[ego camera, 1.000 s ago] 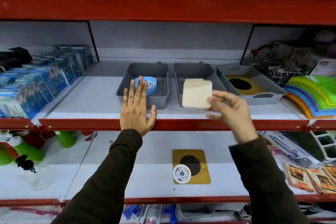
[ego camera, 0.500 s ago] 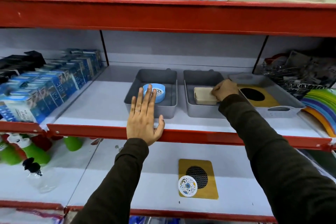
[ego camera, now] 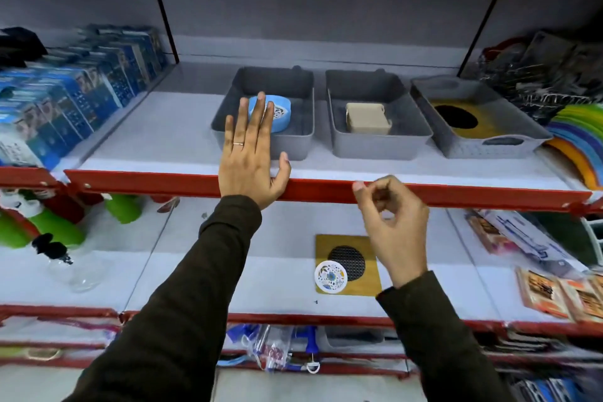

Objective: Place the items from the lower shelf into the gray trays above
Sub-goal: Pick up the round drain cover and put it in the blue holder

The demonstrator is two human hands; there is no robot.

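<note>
Three gray trays stand in a row on the upper shelf. The left tray (ego camera: 293, 147) holds a blue round item (ego camera: 282, 114). A beige square block (ego camera: 367, 117) lies in the middle tray (ego camera: 375, 148), and the right tray (ego camera: 489, 148) holds a yellow mat with a black circle (ego camera: 466, 119). My left hand (ego camera: 249, 153) lies flat and open on the shelf's red front edge, before the left tray. My right hand (ego camera: 391, 225) hovers empty below that edge, fingers loosely curled. On the lower shelf lies a yellow mat with a black mesh circle (ego camera: 362, 274) and a round patterned disc (ego camera: 330, 277) on its corner.
Blue boxes (ego camera: 75, 95) fill the upper shelf's left side, rainbow-coloured discs (ego camera: 577, 137) and wire goods (ego camera: 538, 75) its right. The lower shelf has green bottles (ego camera: 58, 225) and a clear bottle (ego camera: 78, 268) at left, orange packets (ego camera: 561, 294) at right.
My right hand set the beige block into the middle tray, let go and drew back down below the shelf edge. My left hand stayed on the edge.
</note>
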